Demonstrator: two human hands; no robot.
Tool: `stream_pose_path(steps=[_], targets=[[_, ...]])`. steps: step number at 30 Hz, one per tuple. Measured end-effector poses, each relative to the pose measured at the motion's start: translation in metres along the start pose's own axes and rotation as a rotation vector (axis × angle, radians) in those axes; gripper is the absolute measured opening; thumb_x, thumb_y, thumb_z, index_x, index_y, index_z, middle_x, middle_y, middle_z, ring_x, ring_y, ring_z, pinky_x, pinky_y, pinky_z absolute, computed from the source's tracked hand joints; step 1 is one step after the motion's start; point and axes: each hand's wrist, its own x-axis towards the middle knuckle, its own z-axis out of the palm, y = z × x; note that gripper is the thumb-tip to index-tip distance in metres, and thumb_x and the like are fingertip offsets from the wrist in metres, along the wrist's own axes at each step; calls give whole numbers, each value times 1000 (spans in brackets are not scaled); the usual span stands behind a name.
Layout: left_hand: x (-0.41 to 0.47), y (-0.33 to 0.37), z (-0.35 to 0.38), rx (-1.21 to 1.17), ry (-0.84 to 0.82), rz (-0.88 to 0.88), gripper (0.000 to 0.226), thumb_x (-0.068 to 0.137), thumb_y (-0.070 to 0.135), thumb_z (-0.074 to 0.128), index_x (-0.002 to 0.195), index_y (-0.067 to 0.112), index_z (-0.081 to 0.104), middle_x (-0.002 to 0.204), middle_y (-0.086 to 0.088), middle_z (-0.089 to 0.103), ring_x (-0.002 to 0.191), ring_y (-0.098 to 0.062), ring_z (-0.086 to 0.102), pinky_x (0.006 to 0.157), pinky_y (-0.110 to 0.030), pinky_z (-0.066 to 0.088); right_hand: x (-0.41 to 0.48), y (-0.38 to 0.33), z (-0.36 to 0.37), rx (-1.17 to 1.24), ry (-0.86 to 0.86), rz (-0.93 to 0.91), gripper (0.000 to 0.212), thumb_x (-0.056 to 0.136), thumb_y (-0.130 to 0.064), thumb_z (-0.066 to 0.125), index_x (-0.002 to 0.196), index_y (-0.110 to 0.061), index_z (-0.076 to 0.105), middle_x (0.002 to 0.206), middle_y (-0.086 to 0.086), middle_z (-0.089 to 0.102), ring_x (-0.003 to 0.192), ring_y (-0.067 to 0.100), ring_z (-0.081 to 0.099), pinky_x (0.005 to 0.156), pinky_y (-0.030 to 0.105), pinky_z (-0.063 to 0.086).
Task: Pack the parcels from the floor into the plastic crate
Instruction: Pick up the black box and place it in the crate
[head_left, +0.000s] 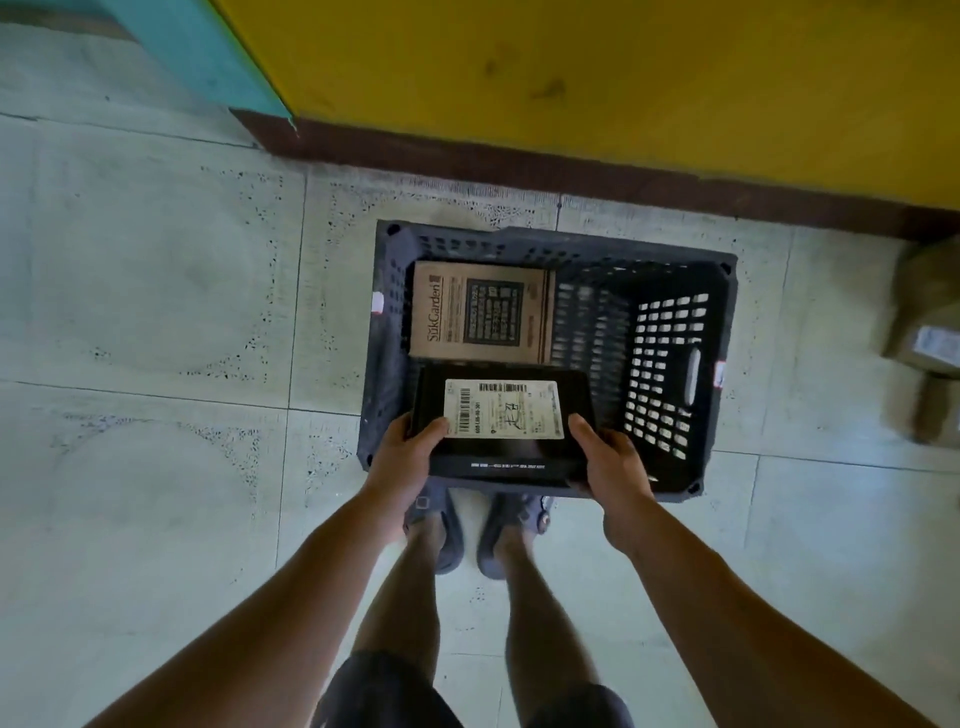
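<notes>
While the left hand (402, 457) & right hand (610, 460) grip a black parcel (501, 421) by its sides, it's over the plastic crate (670, 332), w/ a cardboard box (480, 312) inside.

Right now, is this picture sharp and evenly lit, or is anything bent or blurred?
Head view: light is soft and dim, no glare; the wide lens bows the floor joints; the crate and black parcel look sharp, its label's fine print unreadable; the parcels at the right edge are blurred.
</notes>
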Motion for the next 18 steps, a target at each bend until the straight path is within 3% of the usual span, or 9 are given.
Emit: stream_pose_path(steps=[3,5,9,12,14,18], targets=[[30,-7,7,94,40,-5,35,92,36,58,125,24,56,116,-4,66,107,-22,61,97,-42,48,31,13,15,-37,22,23,34,87,-49,62,114,-29,56,106,0,66,96,21,63,91,42,54],[51,-15,11,180,68,-17,32,94,36,55,124,24,57,113,-3,65,101,-21,61,85,-35,50,55,21,24,-93,46,18,32,86,-52,60,111,-33,56,106,-2,66,97,20,62,92,44,52],[98,-29,18,249,110,-19,25,96,31,54,121,27,56,99,5,61,76,-7,56,56,-20,41,101,30,41,-248,53,-13,22,92,-47,53,107,-32,55,84,-8,58,82,16,56,76,30,45],[136,-39,19,313,137,-37,27,95,30,56,122,28,55,110,1,63,90,-19,61,71,-32,52,134,39,52,-367,35,-43,32,93,-44,53,113,-22,64,95,2,61,88,21,54,81,32,45],[160,-47,20,369,171,-35,30,93,26,59,122,24,56,117,-2,65,99,-24,62,79,-34,51,153,47,59,-399,21,-48,32,93,-42,54,115,-20,65,98,4,61,91,23,56,86,34,47],[197,-55,23,472,201,-11,37,93,18,58,130,18,53,120,-2,64,78,-9,55,53,-14,39,185,56,70,-406,-19,-33,26,93,-35,57,113,-20,65,95,3,62,85,20,55,74,28,42]])
